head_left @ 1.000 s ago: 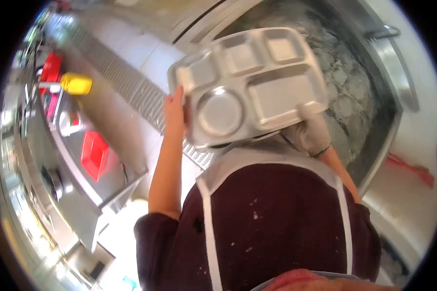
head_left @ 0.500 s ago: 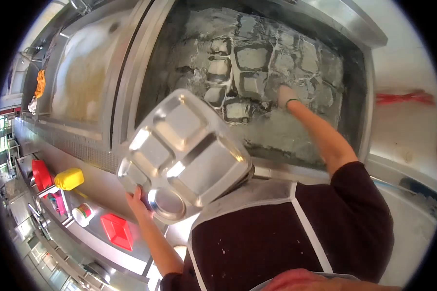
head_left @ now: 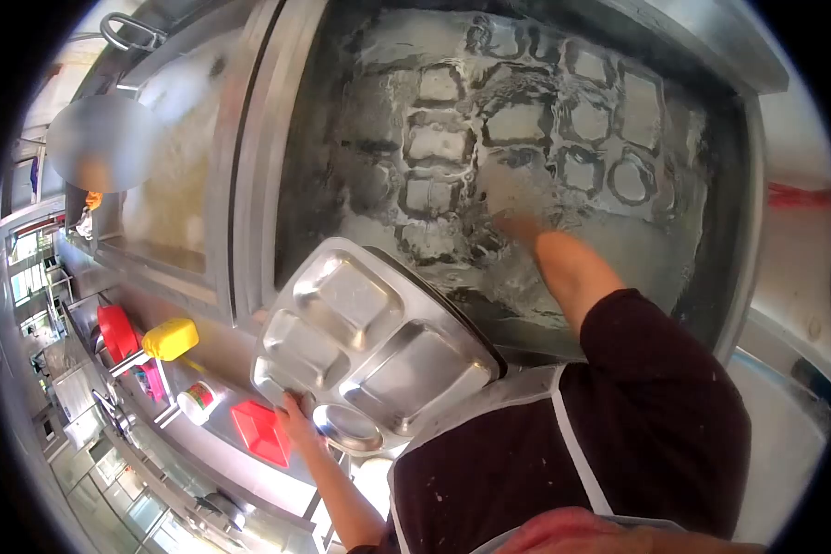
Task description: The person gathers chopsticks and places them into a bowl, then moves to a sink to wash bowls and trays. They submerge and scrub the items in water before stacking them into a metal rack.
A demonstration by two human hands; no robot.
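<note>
My left hand [head_left: 294, 423] is closed on the lower left edge of a shiny metal compartment tray [head_left: 349, 362], tilted against the front of my apron. Another tray edge [head_left: 443, 300] shows behind it, so it looks like a stack. My right hand [head_left: 519, 222] is in the water of a large steel sink [head_left: 751, 231], its fingers hidden by the rippled, splashing surface. Around and beyond it, several compartment trays [head_left: 517, 120] lie under the water.
To the left, past a steel divider [head_left: 258, 138], is a second basin [head_left: 171, 185] of cloudy, sudsy water. A yellow jug [head_left: 171, 340], a red bin [head_left: 261, 432] and a white tub [head_left: 197, 403] stand at lower left. A red object [head_left: 803, 196] lies on the right ledge.
My right hand has moved left in the sink and is deeper under the water. The held tray sits lower and further right in view; the camera view has shifted too.
</note>
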